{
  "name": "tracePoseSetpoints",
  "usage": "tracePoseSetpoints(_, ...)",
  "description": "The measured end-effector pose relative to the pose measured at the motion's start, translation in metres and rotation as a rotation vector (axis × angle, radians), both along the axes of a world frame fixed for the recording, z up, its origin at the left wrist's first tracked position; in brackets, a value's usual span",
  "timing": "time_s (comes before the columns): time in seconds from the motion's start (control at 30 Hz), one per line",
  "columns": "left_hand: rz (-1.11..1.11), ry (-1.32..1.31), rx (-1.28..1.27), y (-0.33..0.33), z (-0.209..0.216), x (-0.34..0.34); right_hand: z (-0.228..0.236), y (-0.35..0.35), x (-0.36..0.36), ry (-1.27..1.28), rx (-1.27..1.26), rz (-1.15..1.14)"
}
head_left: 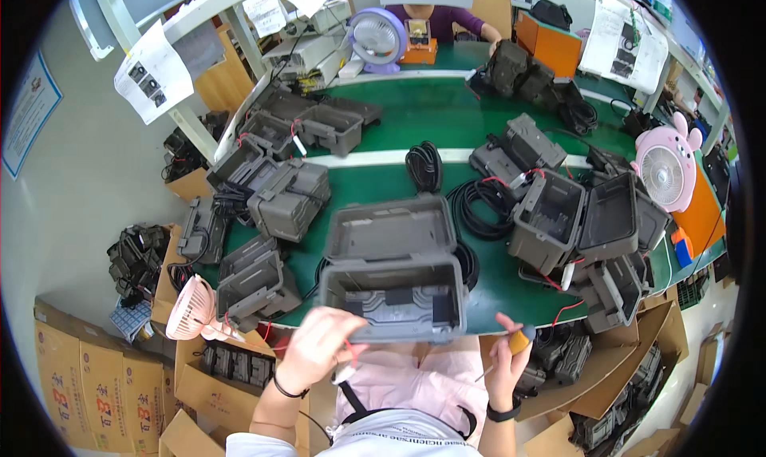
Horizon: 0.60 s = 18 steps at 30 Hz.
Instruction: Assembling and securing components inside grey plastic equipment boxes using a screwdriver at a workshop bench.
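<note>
Pinching the red wire (349, 349), the left hand (323, 341) should avoid snagging the box (391, 257) ahead; right hand (504, 363) grips a screwdriver (523, 340).

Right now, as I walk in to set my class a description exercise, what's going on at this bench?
A person is at a green bench with a grey box open before them, its lid tipped back. Their left hand is at the box's near left corner, beside a red wire; its exact grip is unclear. Their right hand holds a yellow-handled screwdriver, clear of the box. More grey boxes stand on both sides. Across the bench, another person's hand is near dark boxes.
</note>
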<state>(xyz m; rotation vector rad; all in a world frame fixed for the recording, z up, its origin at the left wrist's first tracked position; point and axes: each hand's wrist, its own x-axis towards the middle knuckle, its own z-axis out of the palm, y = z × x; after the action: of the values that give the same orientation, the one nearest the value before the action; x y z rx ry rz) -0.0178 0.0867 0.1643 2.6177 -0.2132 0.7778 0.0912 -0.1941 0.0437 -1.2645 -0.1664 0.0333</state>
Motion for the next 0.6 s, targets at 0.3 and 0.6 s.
tracePoseSetpoints(0.3,-0.025,-0.062,0.394,-0.022,-0.068,-0.043,-0.007,0.043,0.029,-0.039,-0.477,0.108)
tracePoseSetpoints(0.6,-0.215,0.053,0.494,-0.021,-0.081,-0.052,0.01,0.055,0.031,0.054,-0.228,0.178)
